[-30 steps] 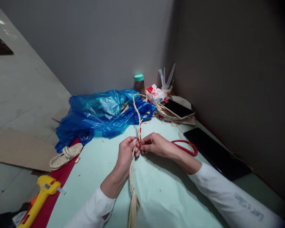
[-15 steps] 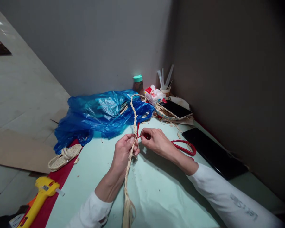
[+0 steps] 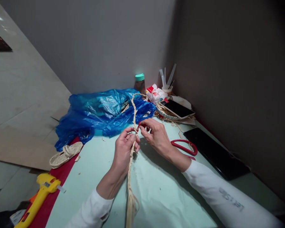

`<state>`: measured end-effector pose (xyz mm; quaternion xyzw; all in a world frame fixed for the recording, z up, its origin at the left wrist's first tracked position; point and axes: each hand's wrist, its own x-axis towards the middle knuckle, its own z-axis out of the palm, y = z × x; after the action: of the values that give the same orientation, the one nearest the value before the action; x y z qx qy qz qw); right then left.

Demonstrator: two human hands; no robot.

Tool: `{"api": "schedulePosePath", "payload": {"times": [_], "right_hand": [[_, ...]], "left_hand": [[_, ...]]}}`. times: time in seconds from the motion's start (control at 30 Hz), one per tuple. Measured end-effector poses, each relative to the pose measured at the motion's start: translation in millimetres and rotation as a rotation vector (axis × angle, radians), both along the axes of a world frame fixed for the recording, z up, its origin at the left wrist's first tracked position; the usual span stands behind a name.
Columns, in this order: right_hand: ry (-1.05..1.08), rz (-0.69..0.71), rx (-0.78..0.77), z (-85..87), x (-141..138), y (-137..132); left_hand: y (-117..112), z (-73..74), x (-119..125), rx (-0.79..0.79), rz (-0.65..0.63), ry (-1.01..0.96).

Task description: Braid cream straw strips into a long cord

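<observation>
A pale braided straw cord arches up from the tabletop and runs down toward me, ending in loose flat strands near the bottom. My left hand is closed on the braid at about its middle. A short red strand sticks up beside the braid, just above the left fingers. My right hand pinches the red strand between thumb and forefinger. Red-handled scissors lie to the right of my right wrist, their blades hidden.
A crumpled blue plastic bag covers the far left. A phone rests on a woven piece, and a black tablet-like slab lies right. At left are a yellow glue gun and a coiled braid. A green-capped jar stands behind.
My right hand has risen and moved slightly away from me, its fingers now at the upright red strand. My left hand keeps its hold on the braid. The view has shifted slightly.
</observation>
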<state>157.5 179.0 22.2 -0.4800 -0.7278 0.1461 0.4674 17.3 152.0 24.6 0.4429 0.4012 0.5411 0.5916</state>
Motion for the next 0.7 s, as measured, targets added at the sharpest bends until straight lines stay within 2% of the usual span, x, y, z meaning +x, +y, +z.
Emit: {"api": "schedulePosePath", "payload": {"times": [0.2,0.43,0.6,0.7], "right_hand": [[0.009,0.058,-0.066,-0.6,-11.9,8.7],[0.19,0.031,-0.05,2.3,-11.7,2.5],[0.347,0.115,-0.163,1.4,-13.5,-4.2],[0.407,0.177,-0.252,0.9,-13.6,-5.2]], "left_hand": [[-1.2,4.4,-1.7,0.04,0.061,0.064],[-1.2,5.8,-1.9,0.011,0.099,0.007],[2.5,2.0,-4.4,0.009,0.066,0.05],[5.1,-0.7,-5.1,0.058,0.11,0.152]]}}
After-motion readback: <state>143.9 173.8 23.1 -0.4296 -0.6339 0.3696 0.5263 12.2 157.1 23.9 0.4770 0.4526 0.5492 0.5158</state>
